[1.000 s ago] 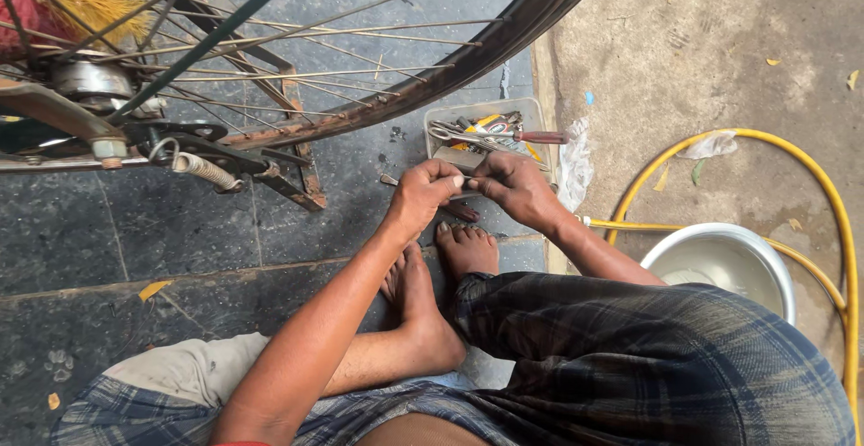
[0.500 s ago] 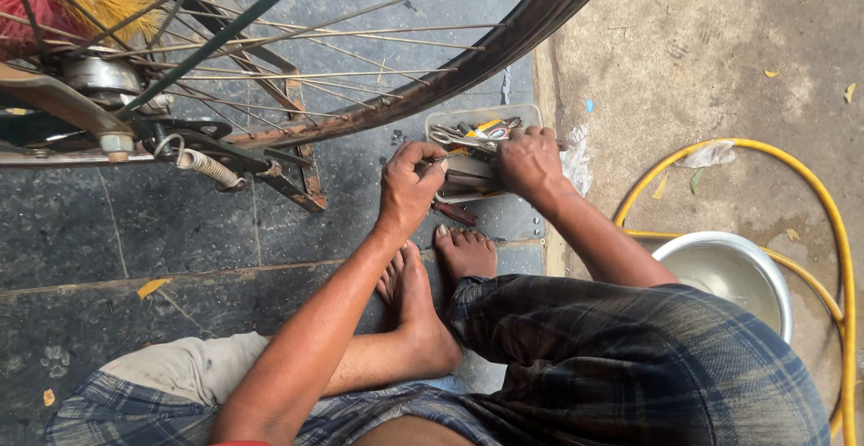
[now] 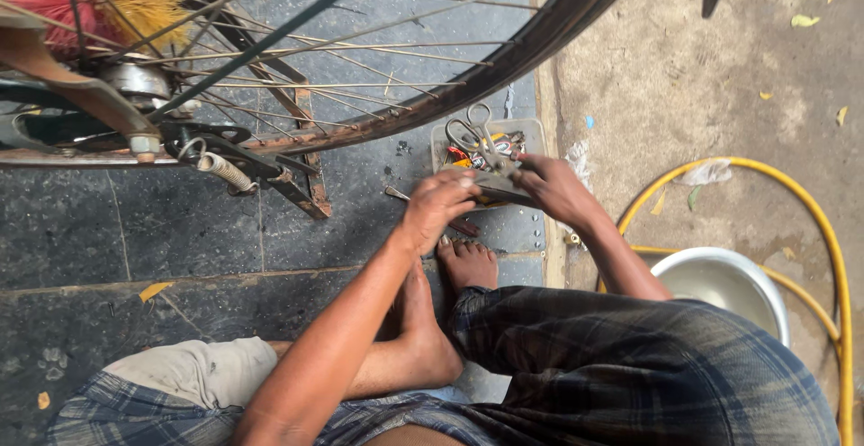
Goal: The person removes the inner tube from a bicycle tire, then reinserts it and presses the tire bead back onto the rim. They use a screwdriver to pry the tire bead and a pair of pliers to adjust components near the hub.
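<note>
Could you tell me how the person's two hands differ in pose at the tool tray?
The left hand curls, fingers bent, at the near edge of the tool tray; the right hand lies flatter, reaching along the tray's near edge. The left forearm runs up the middle; the right comes from the right. Both hands are bare and meet at the tray.

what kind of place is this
Probably a roadside bicycle repair spot outdoors: a spoked bicycle wheel stands over dark stone paving, both hands reach into a small clear tray of scissors and tools, and a yellow hose loops over bare ground.
</note>
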A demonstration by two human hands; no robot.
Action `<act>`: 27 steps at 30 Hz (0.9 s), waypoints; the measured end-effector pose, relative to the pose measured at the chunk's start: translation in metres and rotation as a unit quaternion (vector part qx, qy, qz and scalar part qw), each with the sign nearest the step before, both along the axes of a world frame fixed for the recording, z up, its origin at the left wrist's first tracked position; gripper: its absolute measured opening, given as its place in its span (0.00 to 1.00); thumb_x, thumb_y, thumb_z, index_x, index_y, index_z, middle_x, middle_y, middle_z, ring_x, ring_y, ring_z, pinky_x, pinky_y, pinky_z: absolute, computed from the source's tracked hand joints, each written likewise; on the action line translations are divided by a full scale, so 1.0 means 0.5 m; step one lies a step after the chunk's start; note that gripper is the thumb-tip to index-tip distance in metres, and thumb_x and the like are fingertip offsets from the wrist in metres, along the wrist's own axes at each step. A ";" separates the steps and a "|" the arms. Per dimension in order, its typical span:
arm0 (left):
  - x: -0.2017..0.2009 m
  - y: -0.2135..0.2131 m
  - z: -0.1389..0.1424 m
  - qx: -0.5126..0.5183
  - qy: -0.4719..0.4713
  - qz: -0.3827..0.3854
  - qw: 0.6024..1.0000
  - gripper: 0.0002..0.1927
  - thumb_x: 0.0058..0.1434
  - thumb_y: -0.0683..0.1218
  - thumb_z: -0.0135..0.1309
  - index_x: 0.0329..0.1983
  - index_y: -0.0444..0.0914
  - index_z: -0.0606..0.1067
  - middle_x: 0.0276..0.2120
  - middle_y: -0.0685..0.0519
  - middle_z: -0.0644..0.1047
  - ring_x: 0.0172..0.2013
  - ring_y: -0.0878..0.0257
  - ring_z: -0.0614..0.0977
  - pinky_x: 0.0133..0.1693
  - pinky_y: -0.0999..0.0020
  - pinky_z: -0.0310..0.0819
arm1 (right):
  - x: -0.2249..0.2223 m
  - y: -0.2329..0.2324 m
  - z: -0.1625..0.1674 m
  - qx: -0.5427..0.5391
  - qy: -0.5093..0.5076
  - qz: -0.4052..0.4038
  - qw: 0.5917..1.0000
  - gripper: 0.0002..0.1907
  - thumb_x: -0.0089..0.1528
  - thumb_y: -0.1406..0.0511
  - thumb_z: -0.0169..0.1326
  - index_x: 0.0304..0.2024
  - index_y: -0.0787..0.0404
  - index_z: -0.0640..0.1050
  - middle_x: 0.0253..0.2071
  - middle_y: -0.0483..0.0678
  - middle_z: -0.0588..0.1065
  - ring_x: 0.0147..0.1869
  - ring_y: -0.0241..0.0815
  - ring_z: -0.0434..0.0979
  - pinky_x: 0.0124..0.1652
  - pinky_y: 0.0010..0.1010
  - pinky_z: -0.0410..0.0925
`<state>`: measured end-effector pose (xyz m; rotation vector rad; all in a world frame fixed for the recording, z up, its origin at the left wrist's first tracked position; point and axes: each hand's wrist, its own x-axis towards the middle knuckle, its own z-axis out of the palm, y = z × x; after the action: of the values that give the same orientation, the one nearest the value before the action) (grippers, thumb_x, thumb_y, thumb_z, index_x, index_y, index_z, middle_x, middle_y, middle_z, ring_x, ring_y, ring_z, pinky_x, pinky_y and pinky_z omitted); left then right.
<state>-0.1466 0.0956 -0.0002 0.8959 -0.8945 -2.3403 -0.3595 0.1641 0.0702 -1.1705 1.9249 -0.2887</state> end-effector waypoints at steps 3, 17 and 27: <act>-0.034 0.006 0.004 0.026 0.101 0.048 0.993 0.15 0.62 0.47 0.55 0.49 0.35 0.78 0.46 0.50 0.82 0.45 0.63 0.84 0.47 0.69 0.80 | 0.025 0.033 0.016 0.017 -0.205 -0.032 0.978 0.22 0.66 0.58 0.54 0.56 0.65 0.80 0.42 0.57 0.81 0.39 0.45 0.73 0.39 0.40 0.67; 0.075 -0.070 0.053 -0.069 -0.008 -0.221 0.973 0.08 0.58 0.48 0.55 0.31 0.38 0.76 0.23 0.59 0.73 0.21 0.74 0.70 0.19 0.78 0.59 | 0.079 -0.013 0.125 -0.341 0.123 0.290 0.886 0.16 0.61 0.68 0.52 0.52 0.61 0.81 0.53 0.53 0.78 0.59 0.51 0.76 0.65 0.51 0.58; 0.068 -0.071 0.147 -0.517 -0.132 -0.065 0.843 0.06 0.58 0.42 0.59 0.37 0.37 0.77 0.46 0.46 0.79 0.46 0.53 0.81 0.49 0.60 0.75 | 0.044 0.011 0.020 -0.171 0.220 0.298 0.913 0.08 0.63 0.67 0.53 0.45 0.60 0.79 0.44 0.52 0.78 0.52 0.50 0.78 0.53 0.41 0.69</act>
<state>-0.1128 0.0600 0.0731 0.6585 -2.0728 -1.4095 -0.3378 0.1696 0.0801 -2.1385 1.8062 -0.0235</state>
